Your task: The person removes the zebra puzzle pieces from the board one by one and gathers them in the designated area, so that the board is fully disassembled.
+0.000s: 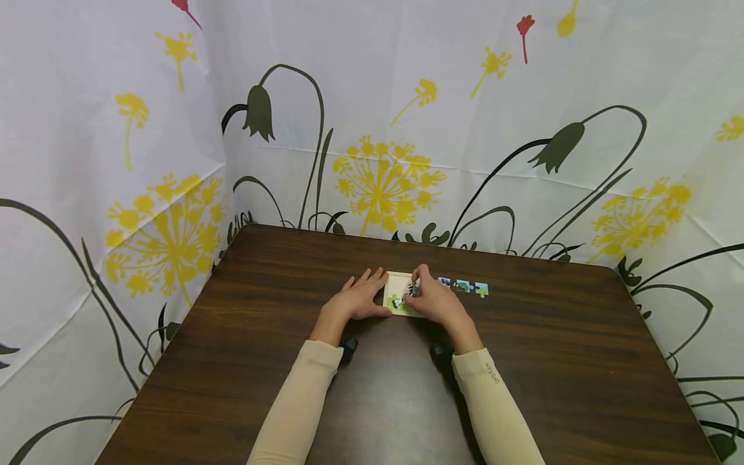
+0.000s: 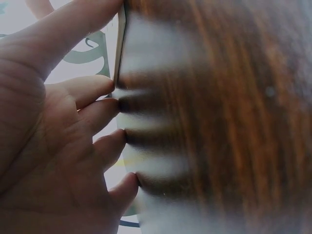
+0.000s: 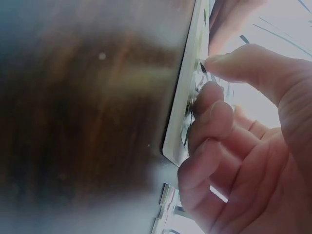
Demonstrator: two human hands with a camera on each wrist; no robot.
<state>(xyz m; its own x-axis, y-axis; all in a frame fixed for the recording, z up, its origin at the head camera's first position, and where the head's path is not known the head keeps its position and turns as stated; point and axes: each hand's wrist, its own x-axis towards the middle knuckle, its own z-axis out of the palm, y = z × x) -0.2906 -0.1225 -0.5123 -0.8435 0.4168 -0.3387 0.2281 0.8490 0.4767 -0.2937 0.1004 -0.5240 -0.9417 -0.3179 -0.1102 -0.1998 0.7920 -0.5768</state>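
Sleeves: nearest me, two cream ones, left sleeve [image 1: 293,407] and right sleeve [image 1: 500,410], the latter bearing small lettering.
Wrist cameras: black, one below each wrist; I point out the left camera [image 1: 349,349] and right camera [image 1: 441,352].
Table [image 1: 581,361]: dark brown wood grain, beneath both hands.
Left hand [image 1: 357,299]: released, fingers spread, its thumb by the near left corner of the tray.
Right hand [image 1: 437,299]: thumb and fingers pinching a striped piece [image 1: 409,290] above the tray; I cannot tell whether the piece touches it.
Tray [image 1: 398,283]: pale, shallow-rimmed, on the table between the hands; its right part is hidden from me.
Laid pieces [image 1: 396,303]: green and white, in the tray's near left part; I cannot count them.
Loose pieces [image 1: 481,289]: three in a row right of the tray, the leftmost partly covered by the right hand.
Cloth [image 1: 372,64]: white, flower-printed, beyond the table's far edge.
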